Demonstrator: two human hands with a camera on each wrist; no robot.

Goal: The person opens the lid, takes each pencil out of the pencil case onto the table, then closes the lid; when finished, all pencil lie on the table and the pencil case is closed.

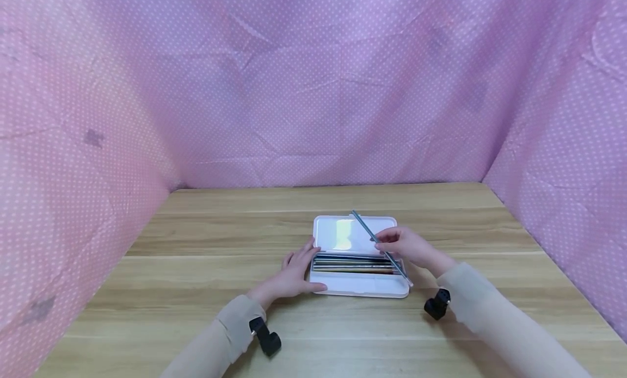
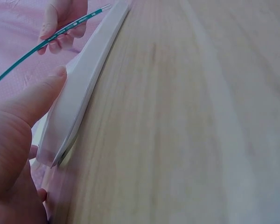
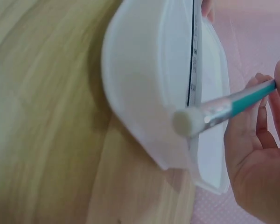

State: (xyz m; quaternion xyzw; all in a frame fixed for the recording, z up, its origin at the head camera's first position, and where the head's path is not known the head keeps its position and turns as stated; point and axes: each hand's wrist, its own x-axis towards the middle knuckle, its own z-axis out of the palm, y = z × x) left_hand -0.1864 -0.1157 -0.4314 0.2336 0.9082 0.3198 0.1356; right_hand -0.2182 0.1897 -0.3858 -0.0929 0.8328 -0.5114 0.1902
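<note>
A white pencil case (image 1: 360, 285) lies on the table with its lid (image 1: 328, 234) tipped back. Several slim pencils (image 1: 352, 265) lie side by side inside it. At the case's left end, my left hand (image 1: 294, 272) holds it, thumb along the front wall and fingers toward the back corner. Above the right part of the case, my right hand (image 1: 409, 247) pinches a teal pencil (image 2: 60, 32) near its middle. The pencil slants, its white eraser end (image 3: 187, 122) low and toward the front right corner. In the right wrist view, part of my right hand is cut off.
The wood-grain table (image 1: 220, 225) reaches back to a pink dotted cloth (image 1: 338, 122) that hangs behind and at both sides. A black wrist camera (image 1: 266, 340) sits on the left sleeve and another camera (image 1: 437, 304) on the right.
</note>
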